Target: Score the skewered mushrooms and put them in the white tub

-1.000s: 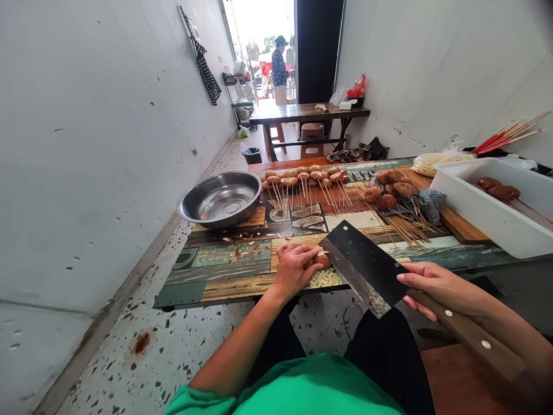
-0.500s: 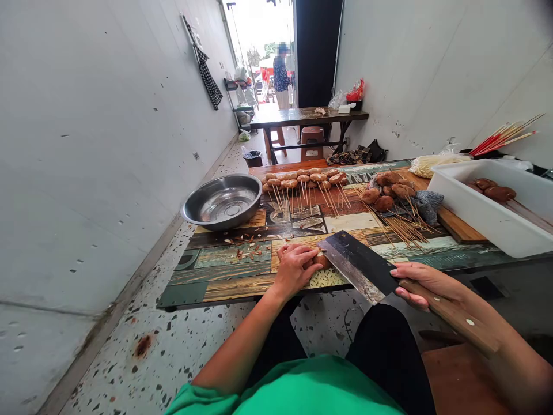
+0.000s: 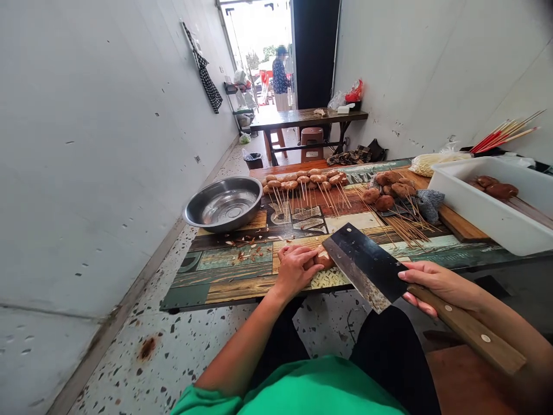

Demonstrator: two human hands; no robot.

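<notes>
Brown with a pale patch on its cap, a mushroom lies on the table, gripped by the fingers of the left hand. To the mushroom's right, the right hand has its fingers clasped round a cleaver where handle meets blade (the blade slanting, one corner close to the cap). Beyond the mushroom sit skewered mushrooms; left of it, scraps and, farther off, a metal basin.
</notes>
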